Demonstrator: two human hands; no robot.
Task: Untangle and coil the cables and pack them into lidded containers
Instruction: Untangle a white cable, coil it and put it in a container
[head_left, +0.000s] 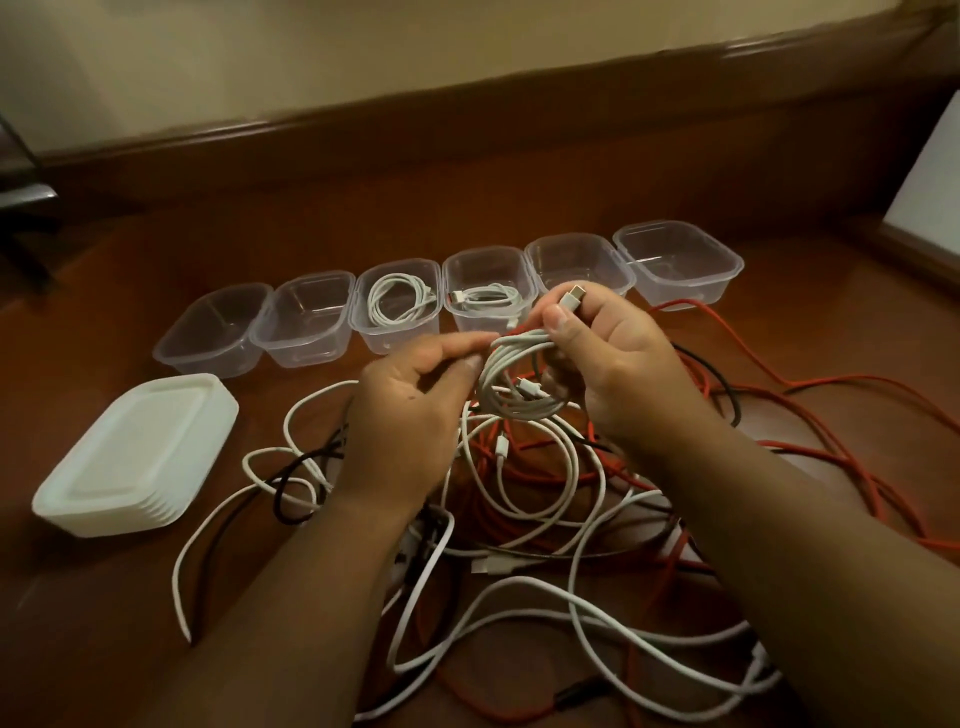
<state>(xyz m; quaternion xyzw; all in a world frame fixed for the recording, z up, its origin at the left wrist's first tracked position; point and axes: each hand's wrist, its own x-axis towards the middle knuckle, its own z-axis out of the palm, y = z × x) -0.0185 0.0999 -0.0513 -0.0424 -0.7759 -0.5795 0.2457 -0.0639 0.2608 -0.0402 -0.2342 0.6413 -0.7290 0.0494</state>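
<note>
White tangle: loose white, red and black cables (524, 540) sprawl on the wooden floor (104, 597) nearest the person, under the held coil.
Held coil: white cable coil (511, 382) sits upright between both hands, above the tangle.
Right hand (618, 374): grips the coil, its USB plug (571, 296) pinched and pointing up.
Left hand (415, 410): pinches the coil's left side.
Beyond coil: row of clear containers (576, 265), long axes running away; the empty one straight past the right hand is closest.
Left of coil: stacked lids (135, 457).

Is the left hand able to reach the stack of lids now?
Probably yes, but not freely: the left hand is touching the white coil that the right hand holds. The stack of lids lies unobstructed to its left.
</note>
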